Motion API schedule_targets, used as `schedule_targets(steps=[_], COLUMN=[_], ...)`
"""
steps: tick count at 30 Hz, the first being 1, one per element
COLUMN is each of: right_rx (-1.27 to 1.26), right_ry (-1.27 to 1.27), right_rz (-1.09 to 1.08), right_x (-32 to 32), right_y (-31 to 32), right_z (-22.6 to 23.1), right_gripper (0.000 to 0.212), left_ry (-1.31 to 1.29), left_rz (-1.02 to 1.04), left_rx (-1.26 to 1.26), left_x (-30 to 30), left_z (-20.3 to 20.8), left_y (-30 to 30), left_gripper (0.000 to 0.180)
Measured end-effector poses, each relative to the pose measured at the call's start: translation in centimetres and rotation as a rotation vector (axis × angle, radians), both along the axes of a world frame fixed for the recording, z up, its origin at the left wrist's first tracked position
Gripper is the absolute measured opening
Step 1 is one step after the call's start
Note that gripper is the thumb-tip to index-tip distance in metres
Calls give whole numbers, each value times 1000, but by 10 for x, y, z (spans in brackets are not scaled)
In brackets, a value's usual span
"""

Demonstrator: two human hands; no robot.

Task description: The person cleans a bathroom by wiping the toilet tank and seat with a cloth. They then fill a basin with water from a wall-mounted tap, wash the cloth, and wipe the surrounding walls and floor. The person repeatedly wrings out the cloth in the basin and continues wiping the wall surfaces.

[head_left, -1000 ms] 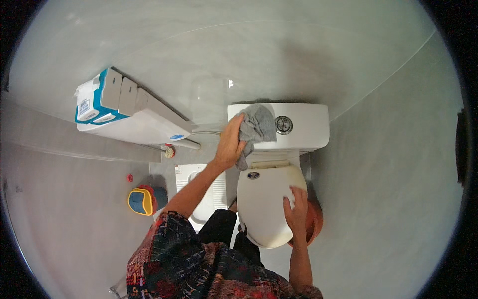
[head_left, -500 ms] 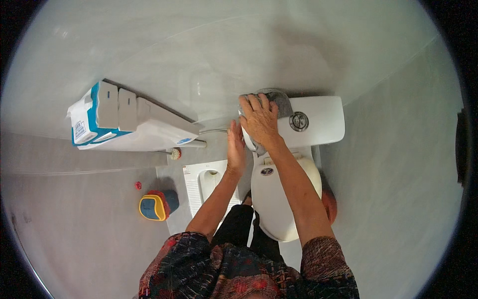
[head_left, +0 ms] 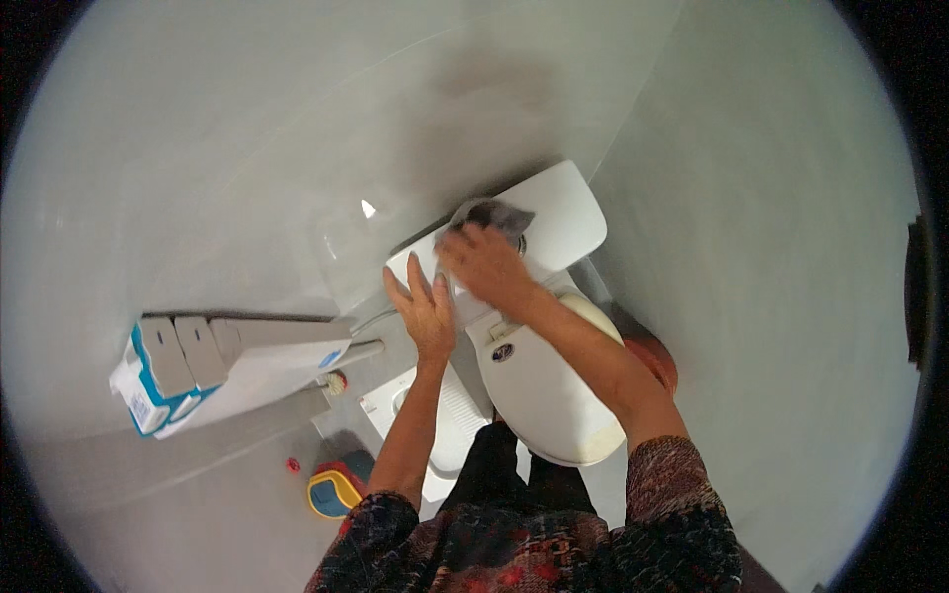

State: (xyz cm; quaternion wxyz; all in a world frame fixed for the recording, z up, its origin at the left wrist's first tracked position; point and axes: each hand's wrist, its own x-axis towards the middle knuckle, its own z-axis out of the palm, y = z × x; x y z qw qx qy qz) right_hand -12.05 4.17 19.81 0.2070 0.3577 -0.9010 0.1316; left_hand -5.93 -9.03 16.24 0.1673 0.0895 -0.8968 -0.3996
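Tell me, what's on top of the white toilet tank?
A grey cloth lies on the tank lid, pressed by the right hand. The left hand rests at its edge. Anything under the cloth is hidden.

Grey cloth [head_left: 494,213] — white tank [head_left: 563,212]

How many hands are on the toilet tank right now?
2. The right hand presses a grey cloth on the white tank lid; the left hand lies flat and open at the lid's near-left edge.
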Motion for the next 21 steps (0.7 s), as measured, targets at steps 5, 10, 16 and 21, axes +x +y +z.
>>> schedule_targets(steps=[5, 10, 16, 21], right_rx=[70, -239, -490, -1075], right_ry=[-57, -225, -136, 21], right_rz=[-467, -984, -1291, -1257], right_x=[-63, -66, -26, 27], right_y=[83, 106, 80, 39], right_z=[-4, -16, -25, -50], right_gripper=[31, 37, 42, 49], left_ry=[43, 124, 151, 98], left_rz=[44, 4, -12, -10], left_rx=[-208, -407, -429, -395], left_x=[2, 1, -1, 0], left_z=[9, 3, 5, 2], left_y=[15, 12, 12, 18], left_gripper=[57, 49, 42, 42])
